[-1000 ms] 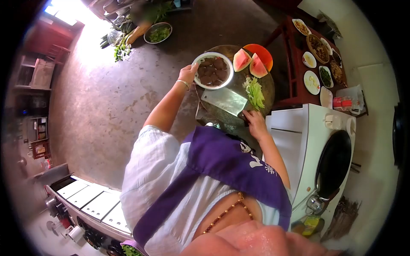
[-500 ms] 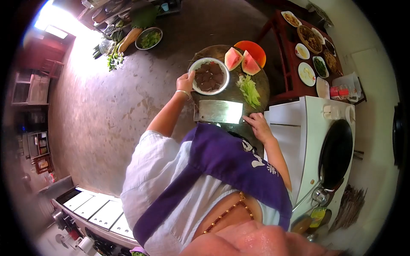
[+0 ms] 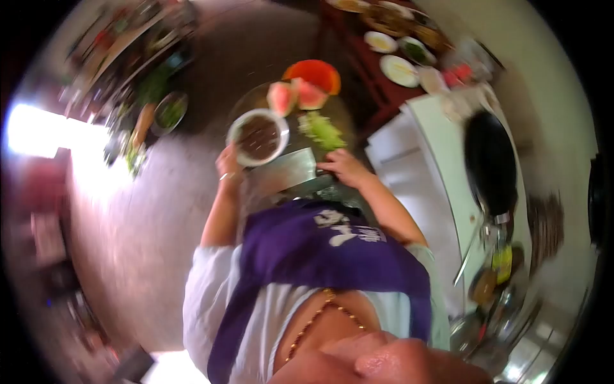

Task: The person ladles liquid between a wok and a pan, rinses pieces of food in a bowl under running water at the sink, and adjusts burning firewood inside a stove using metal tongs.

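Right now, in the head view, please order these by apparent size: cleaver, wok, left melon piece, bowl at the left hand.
1. Wok
2. Bowl
3. Cleaver, blurred
4. Left melon piece

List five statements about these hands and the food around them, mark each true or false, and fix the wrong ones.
1. The left hand is at the rim of the white bowl. True.
2. Watermelon pieces lie beside the orange container. True.
3. The right hand is on the watermelon. False: it is at one end of the cleaver.
4. The pale green vegetable lies inside the white bowl. False: it lies outside, to the bowl's right in the picture.
5. The white bowl holds dark brown contents. True.
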Available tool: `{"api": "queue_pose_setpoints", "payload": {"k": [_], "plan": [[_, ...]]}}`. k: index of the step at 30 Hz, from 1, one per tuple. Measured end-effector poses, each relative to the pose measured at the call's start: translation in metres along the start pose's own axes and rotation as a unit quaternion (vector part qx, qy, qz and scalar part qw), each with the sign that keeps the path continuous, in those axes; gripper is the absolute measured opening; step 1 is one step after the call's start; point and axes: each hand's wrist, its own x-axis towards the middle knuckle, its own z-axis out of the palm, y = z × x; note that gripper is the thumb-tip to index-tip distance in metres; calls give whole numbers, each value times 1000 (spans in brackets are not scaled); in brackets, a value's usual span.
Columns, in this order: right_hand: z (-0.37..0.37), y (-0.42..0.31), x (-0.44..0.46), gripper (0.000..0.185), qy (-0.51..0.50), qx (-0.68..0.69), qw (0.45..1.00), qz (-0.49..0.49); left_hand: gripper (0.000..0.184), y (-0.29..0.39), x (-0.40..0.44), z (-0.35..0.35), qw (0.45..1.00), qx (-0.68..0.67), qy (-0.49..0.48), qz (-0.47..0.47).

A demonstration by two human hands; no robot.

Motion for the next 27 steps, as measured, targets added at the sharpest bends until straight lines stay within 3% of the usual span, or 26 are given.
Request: {"api": "queue_pose_setpoints", "payload": {"k": [1, 2, 3, 8, 14, 17, 20, 23, 24, 27], "plan": [[-4, 0, -2, 49, -14, -1, 1000, 10, 39, -6, 5, -2, 998, -30, -48, -11], [-10, -3, -6, 50, -37, 9, 998, 45, 39, -24, 25, -7, 998, 55, -38, -7], [-13, -5, -8, 50, -47, 6, 996, 70, 38, -13, 16, -7, 993, -82, -57, -58], [-1, 1, -19, 43, -10, 16, 993, 115, 31, -11, 24, -12, 977, -165, -112, -76], [-1, -3, -27, 45, -27, -19, 987, 157, 30, 10, 17, -19, 984, -107, -100, -101], [-6, -11, -26, 43, -24, -13, 985, 169, 29, 0, 50, -34, 995, -77, -37, -52], [-3, -14, -27, 44, -20, -35, 979, 199, 27, 36, 35, -29, 993, -24, 39, 110], [-12, -37, -34, 47, 135, -69, 972, 180, 27, 67, 32, -16, 977, -65, 35, 200], [-17, -46, -38, 48, 160, -49, 966, 196, 28, 81, 22, -15, 985, -38, 12, 169], [-30, -73, -63, 48, 199, 39, 941, 270, 28, 104, 5, 10, 974, -39, -18, 224]]}}
